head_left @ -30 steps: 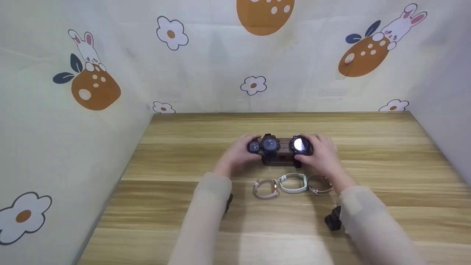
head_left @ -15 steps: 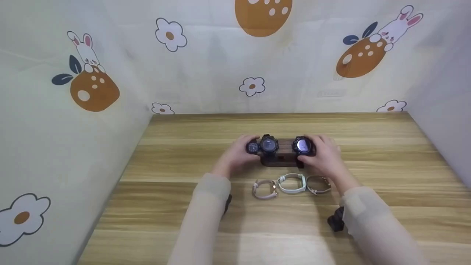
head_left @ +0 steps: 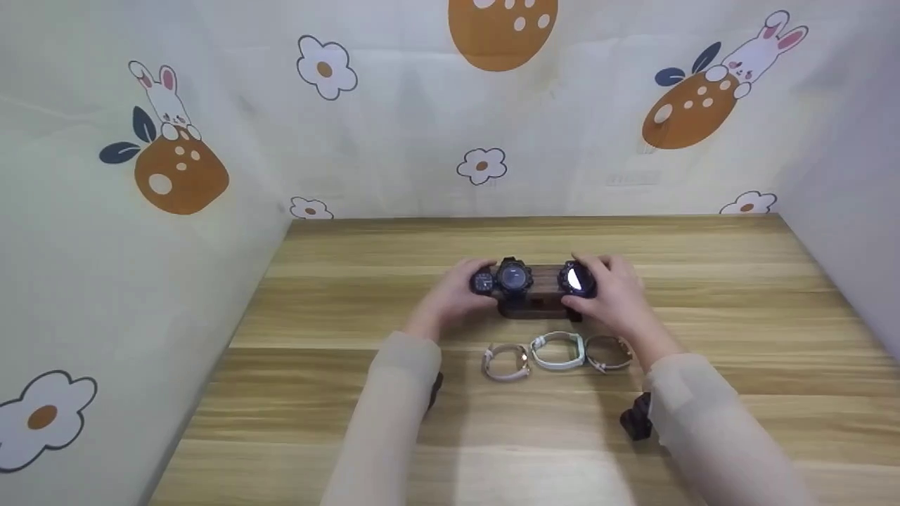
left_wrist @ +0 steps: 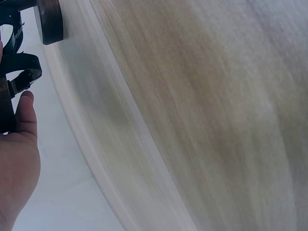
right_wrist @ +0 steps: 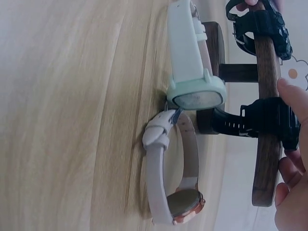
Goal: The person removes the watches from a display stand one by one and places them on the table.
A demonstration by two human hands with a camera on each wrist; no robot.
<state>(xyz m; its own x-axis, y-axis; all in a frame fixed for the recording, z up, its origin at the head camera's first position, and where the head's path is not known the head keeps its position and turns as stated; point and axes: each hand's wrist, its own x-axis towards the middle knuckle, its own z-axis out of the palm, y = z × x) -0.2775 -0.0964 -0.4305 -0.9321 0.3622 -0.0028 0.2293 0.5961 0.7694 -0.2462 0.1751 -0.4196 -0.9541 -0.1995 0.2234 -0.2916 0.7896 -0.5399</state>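
Holds 2 arms (head_left: 387, 411) forward in pale sleeves (head_left: 406, 357). In the head view, points the left forearm (head_left: 376, 450) toward 1 o'clock, the right forearm (head_left: 721, 422) toward 11 o'clock. Curves the left hand (head_left: 453, 293) into a grip facing 3 o'clock, the right hand (head_left: 615, 294) into another facing 9 o'clock, setting both thumbs (head_left: 481, 302) on the near side. In the right wrist view, aims the right thumb (right_wrist: 293, 99) at 11 o'clock above curled fingers (right_wrist: 289, 169). In the left wrist view, points the left thumb (left_wrist: 27, 114) to 12 o'clock; probably bends the left fingers (head_left: 478, 262), mostly cropped there.

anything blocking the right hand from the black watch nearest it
Nothing visible does: the right hand grips that black watch directly. The mint watch sits in front of the stand, not between them.
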